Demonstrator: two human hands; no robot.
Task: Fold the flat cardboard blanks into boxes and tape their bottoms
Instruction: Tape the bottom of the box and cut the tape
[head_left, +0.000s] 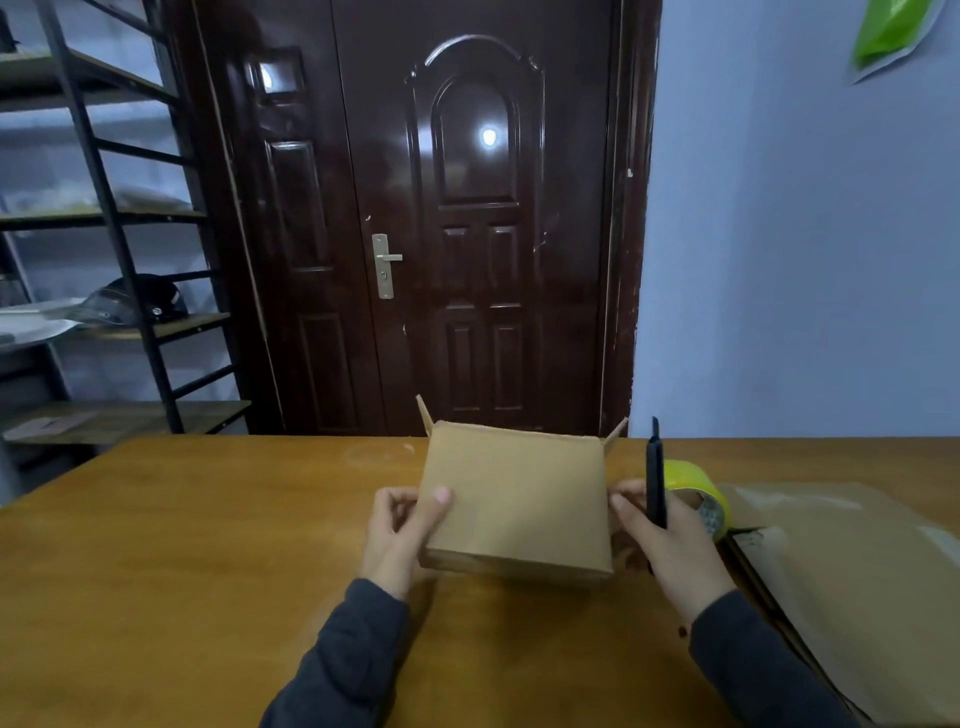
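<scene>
A brown cardboard box (514, 499) is held just above the wooden table (208, 519), its broad plain side facing me and two flaps sticking out at the far corners. My left hand (402, 535) grips the box's left edge, thumb on the facing side. My right hand (662, 545) holds a black utility knife (655, 473) upright while its fingertips touch the box's right edge. A yellow tape roll (698, 496) lies on the table just behind my right hand.
A stack of flat cardboard blanks (841, 582) lies on the table at the right. Behind the table stand a dark wooden door (467, 218) and a black metal shelf rack (104, 234) on the left.
</scene>
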